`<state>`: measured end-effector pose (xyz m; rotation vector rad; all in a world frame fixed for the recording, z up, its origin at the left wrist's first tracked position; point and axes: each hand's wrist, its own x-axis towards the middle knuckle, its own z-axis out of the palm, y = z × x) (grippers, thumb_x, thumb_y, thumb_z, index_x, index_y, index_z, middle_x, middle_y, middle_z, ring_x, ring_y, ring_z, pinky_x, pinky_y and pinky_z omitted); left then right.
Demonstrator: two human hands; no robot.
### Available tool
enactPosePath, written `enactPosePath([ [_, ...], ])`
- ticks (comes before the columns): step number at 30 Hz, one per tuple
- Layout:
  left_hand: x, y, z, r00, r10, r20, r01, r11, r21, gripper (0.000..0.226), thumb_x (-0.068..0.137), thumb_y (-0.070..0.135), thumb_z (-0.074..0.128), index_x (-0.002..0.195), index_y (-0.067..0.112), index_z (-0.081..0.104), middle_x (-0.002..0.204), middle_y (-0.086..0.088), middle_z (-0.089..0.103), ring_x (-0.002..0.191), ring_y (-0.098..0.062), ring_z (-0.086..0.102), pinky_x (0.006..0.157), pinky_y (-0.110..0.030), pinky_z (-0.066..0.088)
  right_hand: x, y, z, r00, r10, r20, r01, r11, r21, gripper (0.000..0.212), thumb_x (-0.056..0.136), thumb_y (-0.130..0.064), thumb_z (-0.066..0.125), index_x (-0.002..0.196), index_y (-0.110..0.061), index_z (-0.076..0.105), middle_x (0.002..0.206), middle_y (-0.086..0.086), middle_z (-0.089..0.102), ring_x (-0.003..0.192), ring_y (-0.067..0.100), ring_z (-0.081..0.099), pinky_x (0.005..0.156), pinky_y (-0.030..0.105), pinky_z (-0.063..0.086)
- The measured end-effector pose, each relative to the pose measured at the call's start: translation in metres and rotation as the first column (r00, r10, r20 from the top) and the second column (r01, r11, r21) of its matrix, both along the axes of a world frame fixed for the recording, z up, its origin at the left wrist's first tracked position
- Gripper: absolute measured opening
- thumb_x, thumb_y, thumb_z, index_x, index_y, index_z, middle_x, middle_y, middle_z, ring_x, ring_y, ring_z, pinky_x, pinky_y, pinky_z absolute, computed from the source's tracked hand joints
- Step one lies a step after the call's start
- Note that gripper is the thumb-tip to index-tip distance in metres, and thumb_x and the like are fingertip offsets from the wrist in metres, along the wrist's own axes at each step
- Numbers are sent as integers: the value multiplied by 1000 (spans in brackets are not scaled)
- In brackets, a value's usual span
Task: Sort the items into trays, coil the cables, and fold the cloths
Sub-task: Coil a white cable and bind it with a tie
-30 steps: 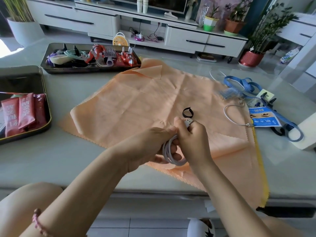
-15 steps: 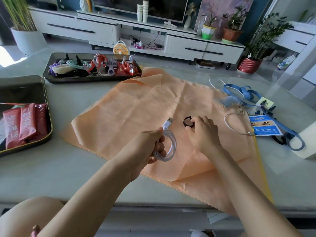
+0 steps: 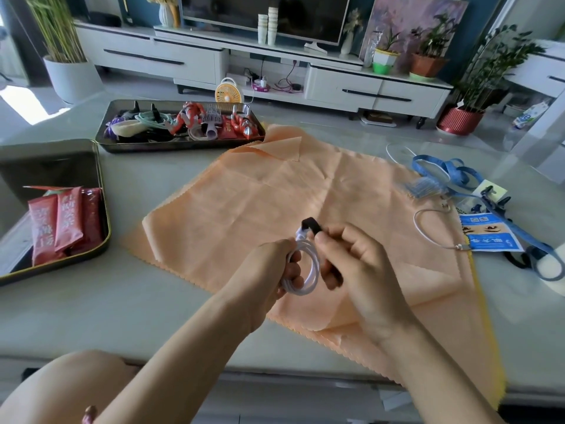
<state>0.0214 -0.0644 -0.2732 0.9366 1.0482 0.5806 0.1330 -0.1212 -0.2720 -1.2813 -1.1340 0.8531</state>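
Note:
My left hand grips a coiled white cable above the spread orange cloth. My right hand pinches a black strap at the top of the coil, beside the cable's plug. Another thin white cable lies loose on the table to the right, near a blue lanyard. A far tray holds toys, cables and other small items. A left tray holds red packets.
A blue printed packet and black clips lie at the right by the lanyard. A white object sits at the right edge. The table's front edge runs just below the cloth. A TV cabinet and potted plants stand beyond the table.
My right hand picked the black strap up off the cloth and brought it to the top of the coil. My left hand kept holding the coil.

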Motion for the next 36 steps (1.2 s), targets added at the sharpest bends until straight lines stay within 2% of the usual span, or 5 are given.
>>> enactPosePath([
  [17,1,-7,-4,996,37,-87,-9,954,299,28,91,19,41,67,8,49,43,7,40,38,-11,37,55,-27,35,-15,-21,-10,986,-30,-165,-8,974,-225,22,86,-7,52,67,-10,63,49,-2,50,42,10,43,43,17,35],
  [23,3,-8,-3,990,12,-141,33,949,315,33,89,18,45,59,11,58,46,3,45,40,-13,40,47,-22,37,-7,-29,-5,910,-4,415,36,997,-71,21,81,-14,65,70,-31,69,78,-9,66,70,4,58,64,9,40],
  [26,3,-10,-1,984,2,-180,63,932,358,32,88,17,46,57,11,47,44,3,42,44,-17,41,56,-27,36,-9,-29,-11,872,-135,471,134,990,37,14,79,-13,70,76,-24,62,70,-12,63,66,2,55,61,9,38],
  [31,1,-13,0,977,-25,-214,118,892,437,44,88,16,45,45,18,42,43,5,40,45,-14,35,52,-24,32,-4,-24,-20,506,-408,760,211,913,349,28,77,-23,70,97,-14,53,96,-2,50,89,13,47,78,24,34],
  [36,1,-23,2,956,-99,-275,244,788,564,41,91,19,46,52,8,46,43,7,42,41,-6,33,41,-10,28,8,-19,-22,526,-223,820,85,974,210,12,80,-24,54,90,-20,57,82,-13,52,83,10,50,77,28,36],
])
